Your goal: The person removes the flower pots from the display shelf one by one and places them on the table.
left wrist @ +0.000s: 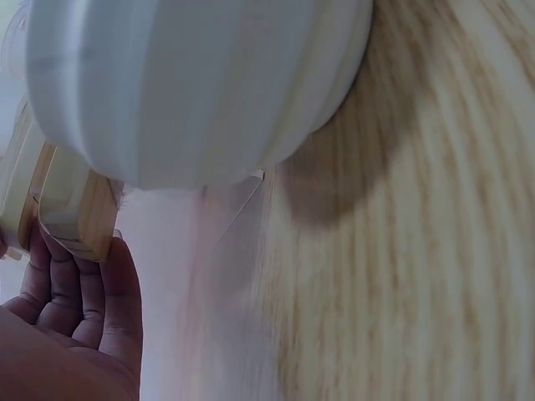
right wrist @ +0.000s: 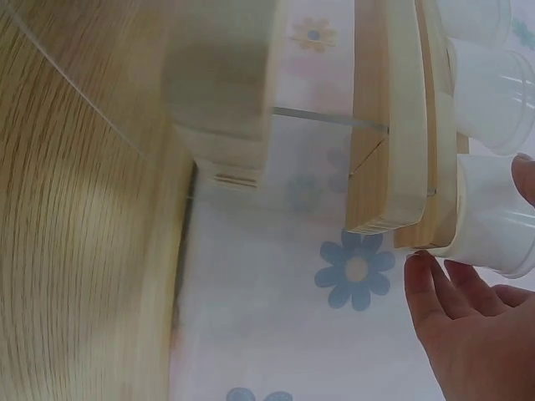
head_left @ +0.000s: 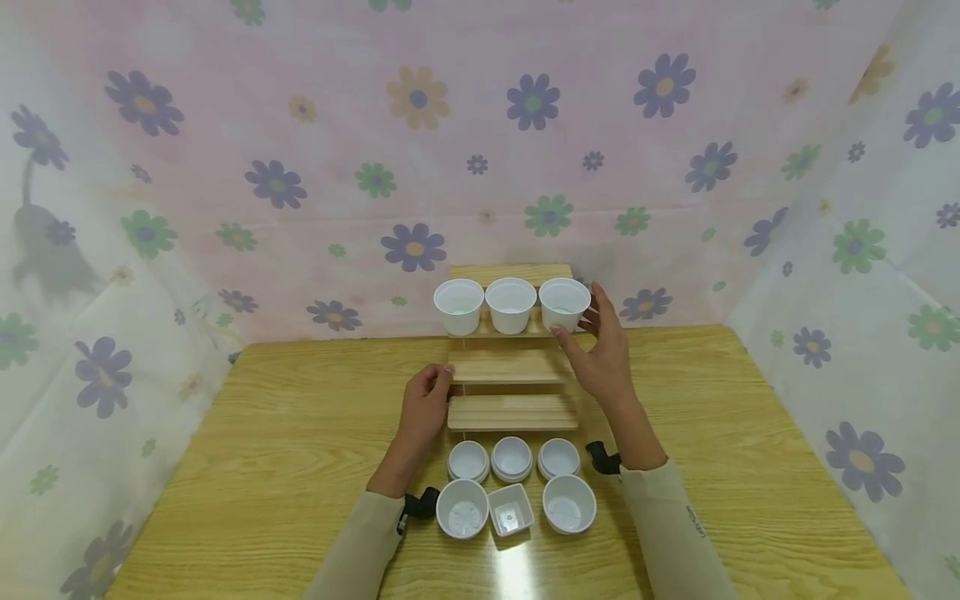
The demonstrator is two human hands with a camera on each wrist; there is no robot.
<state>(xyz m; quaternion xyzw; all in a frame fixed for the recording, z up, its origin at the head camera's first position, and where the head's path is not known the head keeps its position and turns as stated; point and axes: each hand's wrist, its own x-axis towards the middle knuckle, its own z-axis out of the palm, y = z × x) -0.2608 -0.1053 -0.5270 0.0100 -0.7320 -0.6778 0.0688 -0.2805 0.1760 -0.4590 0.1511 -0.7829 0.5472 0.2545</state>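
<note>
On the top step of a stepped wooden rack (head_left: 510,365) stand three white plastic pots in a row. My right hand (head_left: 602,358) holds the right-hand pot (head_left: 562,315), thumb on its near side and fingers round its outer side. In the right wrist view, this pot (right wrist: 489,213) sits at the end of the step, fingertips close by its base. My left hand (head_left: 425,400) grips the rack's left end by the middle step. The left wrist view shows its fingers curled under the wooden edge (left wrist: 79,205).
In front of the rack, several round white pots (head_left: 567,504) and one square white pot (head_left: 511,510) stand on the wood-grain table (head_left: 300,467). A flower-patterned cloth (head_left: 322,242) hangs behind and at both sides. A ribbed white pot (left wrist: 192,92) fills much of the left wrist view.
</note>
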